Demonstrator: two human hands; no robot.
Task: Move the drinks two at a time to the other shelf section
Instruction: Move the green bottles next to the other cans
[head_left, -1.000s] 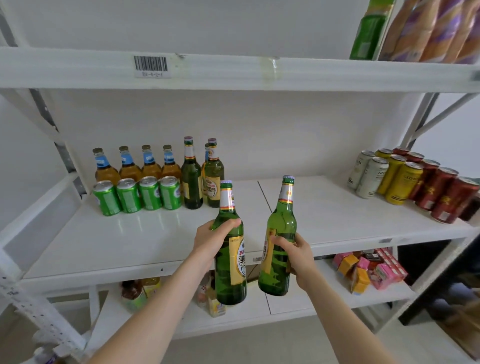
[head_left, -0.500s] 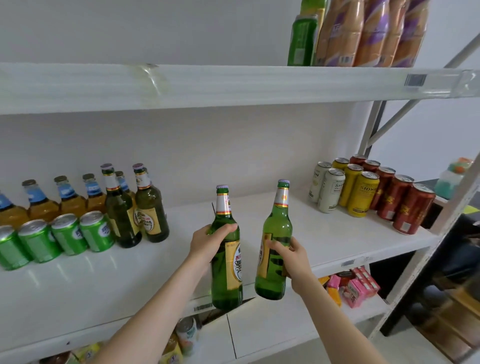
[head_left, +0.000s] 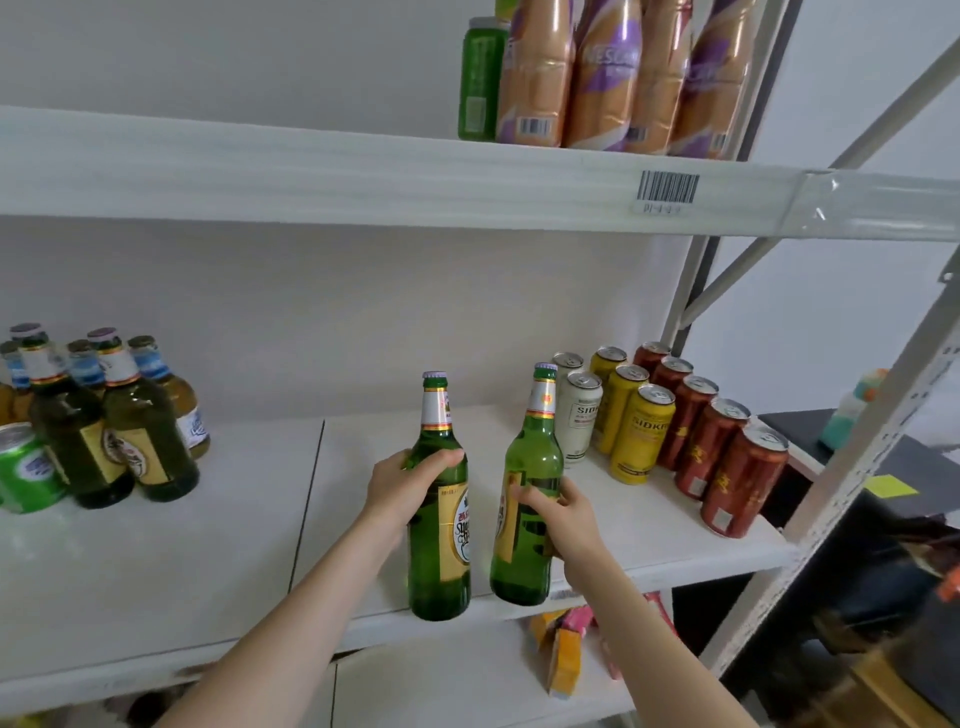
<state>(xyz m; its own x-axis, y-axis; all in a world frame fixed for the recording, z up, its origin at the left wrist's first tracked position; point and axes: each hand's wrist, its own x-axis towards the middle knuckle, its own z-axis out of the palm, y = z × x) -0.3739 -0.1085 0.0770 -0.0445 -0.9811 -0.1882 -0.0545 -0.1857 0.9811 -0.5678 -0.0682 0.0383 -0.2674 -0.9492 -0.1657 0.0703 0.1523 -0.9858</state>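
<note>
My left hand (head_left: 410, 488) grips a tall green beer bottle (head_left: 441, 561) round its shoulder. My right hand (head_left: 558, 512) grips a second green beer bottle (head_left: 524, 540), tilted slightly right. Both bottles hang upright in front of the right section of the white middle shelf (head_left: 649, 540), their bases at its front edge. On the left section (head_left: 156, 561) stand two dark green beer bottles (head_left: 140, 431), small amber bottles with blue labels (head_left: 182, 395) behind them and a green can (head_left: 26, 467).
Rows of white, yellow and red cans (head_left: 670, 421) fill the right end of the right section. The upper shelf (head_left: 415, 176) carries tan-and-purple bottles (head_left: 597, 73). A slanted metal upright (head_left: 852, 478) bounds the right side. Small cartons (head_left: 563, 654) lie on the lower shelf.
Both hands have carried the two bottles rightward, from in front of the left section to the right one, and my view has swung right with them.
</note>
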